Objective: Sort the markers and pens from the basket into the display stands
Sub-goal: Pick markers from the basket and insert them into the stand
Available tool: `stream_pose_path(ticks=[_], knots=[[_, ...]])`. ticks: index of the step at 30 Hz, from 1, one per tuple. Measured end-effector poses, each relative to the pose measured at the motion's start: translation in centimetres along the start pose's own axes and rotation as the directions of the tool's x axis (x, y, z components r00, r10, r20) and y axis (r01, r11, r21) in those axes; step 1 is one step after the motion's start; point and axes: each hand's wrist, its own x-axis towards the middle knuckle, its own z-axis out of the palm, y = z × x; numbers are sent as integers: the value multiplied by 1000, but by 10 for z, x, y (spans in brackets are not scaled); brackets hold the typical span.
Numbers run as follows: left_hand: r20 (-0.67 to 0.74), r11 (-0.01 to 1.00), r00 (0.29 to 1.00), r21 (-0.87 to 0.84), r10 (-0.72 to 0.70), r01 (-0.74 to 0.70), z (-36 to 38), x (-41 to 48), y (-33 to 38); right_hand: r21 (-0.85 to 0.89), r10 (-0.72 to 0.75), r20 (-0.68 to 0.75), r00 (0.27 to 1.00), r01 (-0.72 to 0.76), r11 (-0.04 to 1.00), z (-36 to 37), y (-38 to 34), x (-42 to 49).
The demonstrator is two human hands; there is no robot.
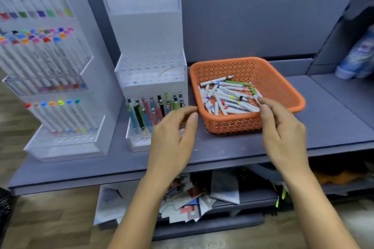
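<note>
An orange perforated basket (277, 87) sits on the grey shelf and holds several white markers and pens (228, 97) with coloured caps. My right hand (283, 133) hovers over the basket's front right rim, fingers loosely curled, fingertips just above the pens, holding nothing I can see. My left hand (174, 137) hangs relaxed and empty between the basket and the middle clear display stand (149, 79), whose lower tier holds several coloured pens (153, 111). A taller stand (66, 87) at the left is filled with rows of markers.
The grey shelf (323, 127) runs left to right, with a step up at the far right where a blue-white packet (358, 58) lies. Below, a lower shelf holds a pile of papers and cards (194, 198). A dark wall stands behind.
</note>
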Motion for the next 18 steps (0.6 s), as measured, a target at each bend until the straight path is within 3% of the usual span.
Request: stream_pose_path(ticks=[6, 11, 15, 18], knots=[[216, 928, 970, 326, 113, -181, 62, 51, 30, -271, -85, 251, 964, 154, 950, -4, 49, 63], [400, 755, 911, 626, -96, -195, 108, 113, 18, -535, 108, 503, 857, 211, 818, 18, 64, 125], [387, 747, 898, 656, -211, -107, 130, 135, 5, -627, 239, 635, 735, 309, 715, 39, 70, 150], [318, 777, 922, 628, -220, -32, 134, 139, 0, -590, 283, 723, 630, 351, 727, 50, 73, 160]])
